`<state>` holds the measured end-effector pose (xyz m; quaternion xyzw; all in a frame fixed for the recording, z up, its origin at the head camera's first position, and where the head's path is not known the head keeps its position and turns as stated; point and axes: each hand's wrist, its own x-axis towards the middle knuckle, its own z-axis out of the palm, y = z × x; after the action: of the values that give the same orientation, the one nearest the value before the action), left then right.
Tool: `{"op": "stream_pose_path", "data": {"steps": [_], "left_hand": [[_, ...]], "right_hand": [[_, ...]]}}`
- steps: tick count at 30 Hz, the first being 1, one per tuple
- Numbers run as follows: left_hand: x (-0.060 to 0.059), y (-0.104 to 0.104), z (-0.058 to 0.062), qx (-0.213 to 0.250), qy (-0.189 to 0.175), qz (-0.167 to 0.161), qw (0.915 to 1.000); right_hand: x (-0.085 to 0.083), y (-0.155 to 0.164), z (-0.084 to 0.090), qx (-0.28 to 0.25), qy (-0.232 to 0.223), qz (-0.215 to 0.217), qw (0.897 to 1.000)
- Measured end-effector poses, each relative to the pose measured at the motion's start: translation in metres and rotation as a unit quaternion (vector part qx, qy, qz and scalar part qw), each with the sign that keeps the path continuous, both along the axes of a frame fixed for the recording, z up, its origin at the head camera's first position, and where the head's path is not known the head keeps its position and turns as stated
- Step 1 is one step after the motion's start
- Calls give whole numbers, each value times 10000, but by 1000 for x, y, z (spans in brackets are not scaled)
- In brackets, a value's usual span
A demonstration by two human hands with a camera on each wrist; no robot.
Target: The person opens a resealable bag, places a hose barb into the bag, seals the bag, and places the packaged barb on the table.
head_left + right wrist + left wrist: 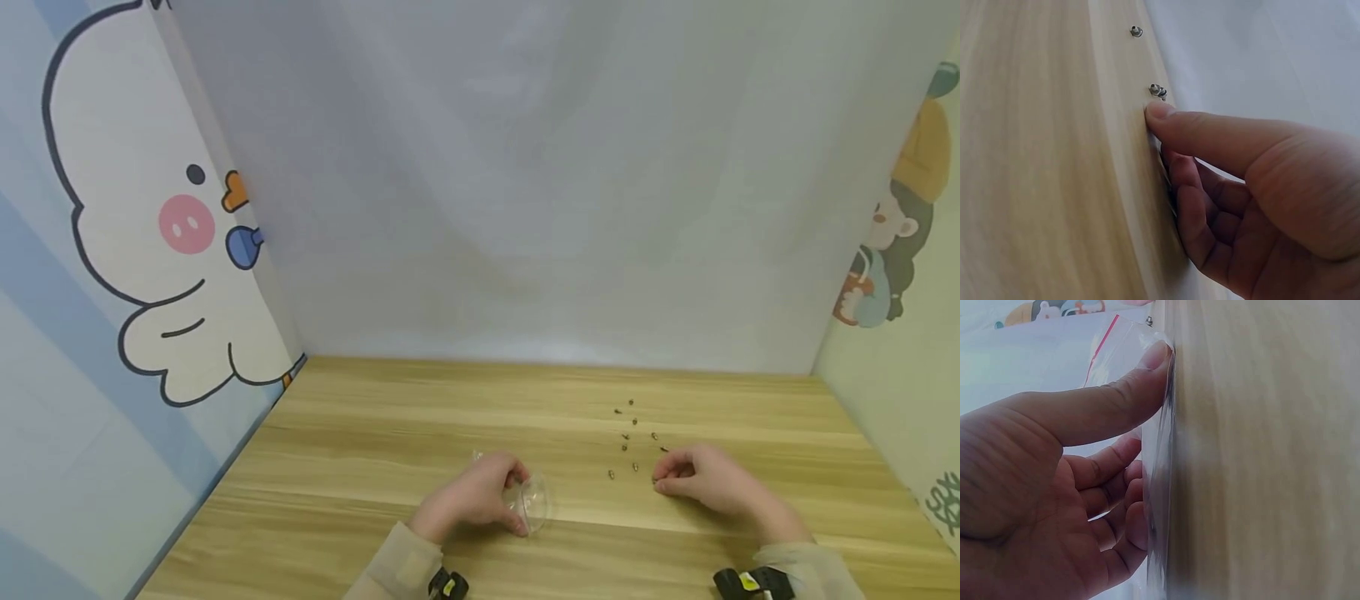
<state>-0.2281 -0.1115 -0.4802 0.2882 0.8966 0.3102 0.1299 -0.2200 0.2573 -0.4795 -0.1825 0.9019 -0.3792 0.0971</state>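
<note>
A clear zip bag [536, 503] with a red strip along its edge lies on the table, and my left hand [483, 493] holds it by its mouth. In the left wrist view, the thumb [1147, 384] lies along the bag's clear film [1159, 487] with the other fingers curled on it. My right hand [712, 482] is low over the table to the right, pinching a small metal piece [655, 481] between thumb and fingertips. Most of that piece is hidden by the fingers. Beyond the right thumb [1163, 112], more small metal fittings [1136, 31] lie on the wood.
Several small metal pieces [635, 467] are scattered on the wooden table [375, 433] left of and beyond the right hand. A pale curtain [555, 208] closes off the back. Walls with cartoon figures stand at left and right.
</note>
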Motion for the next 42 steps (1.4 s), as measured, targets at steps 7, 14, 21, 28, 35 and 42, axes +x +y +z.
{"op": "stream_pose_path", "data": {"steps": [7, 14, 21, 28, 35, 42], "left_hand": [[-3, 1, 3, -68, -19, 62, 10000], [-2, 1, 7, -85, 44, 28, 10000], [0, 0, 8, -110, 46, 18, 9999], [0, 0, 9, -129, 39, 28, 9999], [1, 0, 8, -133, -21, 6, 9999], [2, 0, 6, -86, -73, 4, 9999]], "right_hand": [[-4, 1, 1, 31, 63, -25, 10000], [-6, 2, 2, 79, 112, 39, 9999], [-5, 2, 2, 37, 85, 35, 10000], [-4, 0, 5, 93, 115, 10, 9999], [-1, -1, 4, 218, 96, -45, 9997], [2, -1, 3, 224, 48, -78, 9997]]}}
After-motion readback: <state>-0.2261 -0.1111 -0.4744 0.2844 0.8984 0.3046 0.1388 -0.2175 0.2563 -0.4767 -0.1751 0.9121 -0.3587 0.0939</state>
